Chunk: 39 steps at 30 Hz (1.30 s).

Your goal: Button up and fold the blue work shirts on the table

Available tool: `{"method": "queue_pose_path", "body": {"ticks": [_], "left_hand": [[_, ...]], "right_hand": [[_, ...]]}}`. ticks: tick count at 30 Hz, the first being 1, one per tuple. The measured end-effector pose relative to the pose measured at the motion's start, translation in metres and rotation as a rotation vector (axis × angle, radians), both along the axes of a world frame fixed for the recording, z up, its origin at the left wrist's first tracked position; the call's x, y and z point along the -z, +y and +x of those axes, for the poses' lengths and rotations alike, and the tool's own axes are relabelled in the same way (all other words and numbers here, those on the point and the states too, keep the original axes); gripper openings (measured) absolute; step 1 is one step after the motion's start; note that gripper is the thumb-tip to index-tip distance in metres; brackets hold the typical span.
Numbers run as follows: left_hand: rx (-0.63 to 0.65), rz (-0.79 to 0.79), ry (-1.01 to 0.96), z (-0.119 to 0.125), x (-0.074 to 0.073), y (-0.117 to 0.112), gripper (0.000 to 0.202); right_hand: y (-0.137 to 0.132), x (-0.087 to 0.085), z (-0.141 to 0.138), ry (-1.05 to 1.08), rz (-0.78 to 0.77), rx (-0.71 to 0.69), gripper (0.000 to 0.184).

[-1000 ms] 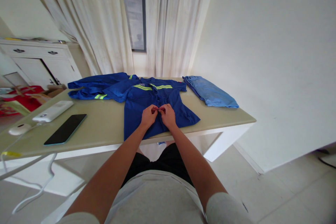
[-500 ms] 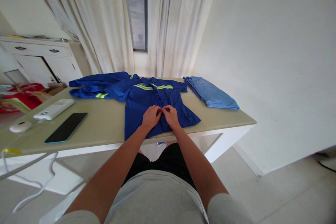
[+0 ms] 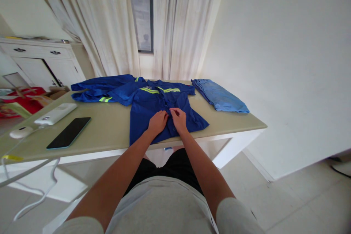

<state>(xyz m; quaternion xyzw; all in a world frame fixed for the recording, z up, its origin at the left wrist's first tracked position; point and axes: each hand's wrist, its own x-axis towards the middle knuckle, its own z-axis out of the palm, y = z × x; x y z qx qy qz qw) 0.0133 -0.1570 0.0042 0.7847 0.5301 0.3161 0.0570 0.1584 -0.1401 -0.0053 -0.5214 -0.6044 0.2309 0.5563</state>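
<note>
Olive tabletop (image 3: 109, 128), centre: left hand (image 3: 158, 122), right hand (image 3: 179, 119) curled on blue cloth shirt (image 3: 146, 105); grip I can't confirm; uneven tugging risks creases.

Deep royal blue across the flat-laid cloth work shirt (image 3: 145, 108); over its chest, fluorescent yellow-green reflective bands (image 3: 170, 90), split lengthwise by a grey line; same deep blue in the rumpled cloth bundle (image 3: 115, 82) alongside, banded yellow-green and grey; paler, washed-out blue on the folded denim-like cloth (image 3: 222, 97), darker along one edge; olive-beige on the smooth tabletop (image 3: 109, 128); black face, light-blue edge on the slim rectangular phone (image 3: 69, 132).
</note>
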Motion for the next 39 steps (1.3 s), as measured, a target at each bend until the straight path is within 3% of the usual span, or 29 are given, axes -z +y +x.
{"method": "queue_pose_path", "body": {"ticks": [2, 4, 7, 9, 12, 16, 20, 22, 25, 28, 30, 32, 34, 36, 39], "left_hand": [[0.097, -0.045, -0.037, -0.022, 0.002, -0.006, 0.026], [0.167, -0.019, -0.018, -0.058, 0.010, -0.024, 0.042], [-0.062, -0.016, 0.136, -0.120, 0.025, -0.067, 0.059], [-0.057, -0.047, 0.239, -0.149, 0.028, -0.091, 0.072], [0.009, -0.106, 0.351, -0.170, 0.017, -0.106, 0.080], [-0.040, -0.191, 0.390, -0.189, 0.005, -0.110, 0.046], [-0.034, -0.202, 0.394, -0.211, 0.009, -0.134, 0.065], [0.017, -0.187, 0.395, -0.208, 0.004, -0.143, 0.077], [0.083, -0.101, 0.283, -0.174, -0.014, -0.130, 0.063], [0.245, -0.112, 0.136, -0.112, -0.026, -0.087, 0.050], [0.320, -0.061, 0.080, -0.073, -0.022, -0.056, 0.047], [0.332, -0.032, 0.071, -0.047, -0.010, -0.032, 0.041], [0.295, -0.038, 0.085, -0.039, 0.004, -0.018, 0.035], [0.235, -0.046, 0.086, -0.043, 0.015, -0.012, 0.031], [0.122, -0.052, 0.046, -0.049, 0.018, -0.006, 0.032]], "right_hand": [[-0.008, -0.001, 0.023, 0.014, 0.027, 0.056, 0.039], [-0.020, 0.001, 0.063, -0.103, 0.061, 0.131, 0.040], [-0.041, 0.007, 0.131, -0.480, 0.018, 0.295, 0.043], [-0.050, 0.006, 0.166, -0.675, -0.060, 0.239, 0.028], [-0.053, -0.007, 0.200, -0.771, -0.088, 0.158, 0.017], [-0.058, -0.020, 0.232, -0.714, -0.045, 0.352, 0.021], [-0.079, -0.013, 0.250, -0.854, -0.141, 0.399, 0.012], [-0.088, -0.015, 0.243, -0.857, -0.089, 0.458, 0.016], [-0.092, -0.032, 0.199, -0.716, 0.034, 0.458, 0.024], [-0.088, -0.044, 0.124, -0.661, 0.020, 0.125, 0.031], [-0.086, -0.042, 0.075, -0.741, 0.040, -0.067, 0.038], [-0.087, -0.037, 0.044, -0.834, 0.008, -0.204, 0.037], [-0.095, -0.031, 0.032, -0.831, -0.041, -0.277, 0.032], [-0.111, -0.027, 0.034, -0.751, -0.050, -0.341, 0.039], [-0.143, -0.017, 0.040, -0.734, 0.035, -0.541, 0.051]]}}
